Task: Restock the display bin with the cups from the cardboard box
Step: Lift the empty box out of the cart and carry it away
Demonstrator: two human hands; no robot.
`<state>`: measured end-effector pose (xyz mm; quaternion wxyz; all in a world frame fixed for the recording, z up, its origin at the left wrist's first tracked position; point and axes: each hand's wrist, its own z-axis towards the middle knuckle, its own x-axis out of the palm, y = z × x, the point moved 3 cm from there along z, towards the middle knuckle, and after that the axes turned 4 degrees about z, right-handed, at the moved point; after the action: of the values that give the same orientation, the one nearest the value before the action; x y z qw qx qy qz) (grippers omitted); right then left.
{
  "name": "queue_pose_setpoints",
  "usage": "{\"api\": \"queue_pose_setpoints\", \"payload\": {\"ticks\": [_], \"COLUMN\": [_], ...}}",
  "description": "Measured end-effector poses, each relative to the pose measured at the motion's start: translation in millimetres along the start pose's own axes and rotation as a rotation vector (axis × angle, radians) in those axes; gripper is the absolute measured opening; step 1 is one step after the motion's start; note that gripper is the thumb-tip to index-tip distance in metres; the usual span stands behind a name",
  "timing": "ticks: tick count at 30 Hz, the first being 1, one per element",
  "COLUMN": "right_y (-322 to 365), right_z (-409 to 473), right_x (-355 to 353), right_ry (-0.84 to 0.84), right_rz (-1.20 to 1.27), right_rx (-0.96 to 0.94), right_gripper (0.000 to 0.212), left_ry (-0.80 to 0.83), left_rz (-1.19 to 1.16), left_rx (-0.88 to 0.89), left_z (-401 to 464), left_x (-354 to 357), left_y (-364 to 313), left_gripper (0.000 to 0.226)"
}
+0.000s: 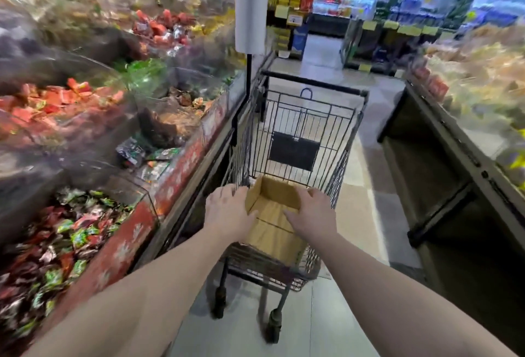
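Head view of a shop aisle. A dark wire shopping trolley (295, 140) is standing in the pale tiled aisle (321, 325), its left side running just beside the red-fronted edge of the display counter (181, 169), while open floor is lying between its right side and the dark shelving unit (443, 186) across the aisle; more bare floor is stretching ahead of the trolley toward the blurred far shelves (426, 1). A white column (250, 4) is rising just beyond the trolley's front left corner. An open brown cardboard box (272, 214) is sitting at the near end of the trolley's basket, its top flaps standing up and its plain inner walls and floor showing; no contents are visible in the part of the interior that can be seen. The left hand (227, 211) is resting against the box's left wall with its fingers curling over the rim, gripping it; the right hand (309, 214) is lying over the box's right rim with its fingers spread and bent down the outer side, holding that edge. Both forearms are reaching forward from the bottom of the frame. To the left, clear plastic display bins (93, 192) are holding heaps of red, green and dark foil-wrapped sweets (51, 248), much of it smeared by motion blur.
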<state>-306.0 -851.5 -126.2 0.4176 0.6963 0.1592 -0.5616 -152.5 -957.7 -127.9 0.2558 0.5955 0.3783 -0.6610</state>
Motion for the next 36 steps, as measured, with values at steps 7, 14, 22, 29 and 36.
{"api": "queue_pose_setpoints", "payload": {"ticks": [7,14,22,29,36], "right_y": [-58.7,-75.7,-96.6,-101.5,-115.2], "right_z": [105.4,188.5,259.7,310.8,384.4], "right_x": [-17.4,22.7,70.8,115.6,177.2], "right_ry": [0.079,0.24,0.38,0.519,0.653], "right_rz": [-0.09,-0.177,-0.212,-0.29,-0.341], "right_rx": [-0.113,-0.181,-0.125,-0.144,-0.243], "right_gripper": [0.066,0.067,0.07,0.068,0.075], "left_ry": [0.035,0.136,0.28,0.373,0.31], "left_rz": [-0.033,-0.031,-0.17,-0.262,-0.463], "left_rx": [-0.155,-0.311,-0.509,-0.728,-1.181], "left_z": [80.7,117.6,144.5,138.8,143.6], "left_x": [28.5,78.4,143.2,189.6,249.5], "left_y": [-51.9,-41.4,-16.6,-14.5,-21.9], "left_gripper": [0.068,0.071,0.071,0.072,0.09]}}
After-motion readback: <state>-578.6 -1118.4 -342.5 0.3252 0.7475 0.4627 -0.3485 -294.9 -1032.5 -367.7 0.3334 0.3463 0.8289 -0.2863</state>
